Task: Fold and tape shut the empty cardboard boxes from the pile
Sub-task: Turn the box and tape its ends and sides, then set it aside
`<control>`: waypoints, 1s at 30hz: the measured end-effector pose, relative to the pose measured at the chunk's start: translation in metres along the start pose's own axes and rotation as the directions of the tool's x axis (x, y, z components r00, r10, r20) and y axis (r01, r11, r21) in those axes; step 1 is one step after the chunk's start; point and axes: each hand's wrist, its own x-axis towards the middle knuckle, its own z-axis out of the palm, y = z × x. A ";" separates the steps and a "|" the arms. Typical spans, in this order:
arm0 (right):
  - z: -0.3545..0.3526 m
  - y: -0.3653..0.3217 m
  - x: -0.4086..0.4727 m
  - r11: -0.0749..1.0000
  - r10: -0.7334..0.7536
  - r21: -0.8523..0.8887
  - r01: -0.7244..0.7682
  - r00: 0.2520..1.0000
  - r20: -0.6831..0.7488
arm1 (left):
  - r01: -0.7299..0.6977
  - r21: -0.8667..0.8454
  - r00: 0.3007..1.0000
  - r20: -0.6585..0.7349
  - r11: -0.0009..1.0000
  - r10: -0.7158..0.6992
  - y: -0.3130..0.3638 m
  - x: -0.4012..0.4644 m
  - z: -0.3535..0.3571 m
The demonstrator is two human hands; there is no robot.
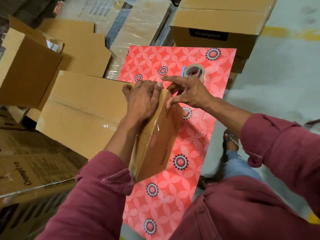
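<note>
Left hand (142,99) flat on taped box (155,135); right hand (187,94) fingertips at its far end; tape roll (194,73) just beyond.

The person wears a maroon long-sleeved shirt (233,205) of soft woven cloth, with pale stitching along the cuff (110,175) of the left sleeve and small matching buttons down the front placket. Below it show light blue jeans (237,163) and a dark open sandal (231,138).

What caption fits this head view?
Left hand presses tape onto a box on the red table; right hand hovers near the tape roll.
</note>
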 end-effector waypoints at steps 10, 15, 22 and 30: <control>0.024 -0.015 -0.007 0.974 -0.035 -0.226 0.026 0.999 -0.036 | -0.020 0.006 0.999 -0.034 1.000 0.020 -0.002 -0.002 0.003; 0.028 0.013 -0.033 0.929 0.039 -0.369 -0.020 0.998 0.043 | -0.067 -0.297 0.954 -0.298 0.952 -0.026 -0.014 -0.031 -0.020; 0.055 -0.023 -0.035 0.874 -0.288 -0.441 0.205 0.949 -0.129 | 0.023 -0.376 0.894 -0.407 0.926 -0.187 -0.066 -0.147 -0.010; 0.042 -0.011 -0.047 0.773 -0.315 -0.561 0.295 0.947 0.062 | 0.062 -0.565 0.904 -0.318 0.823 -0.286 -0.081 -0.263 0.016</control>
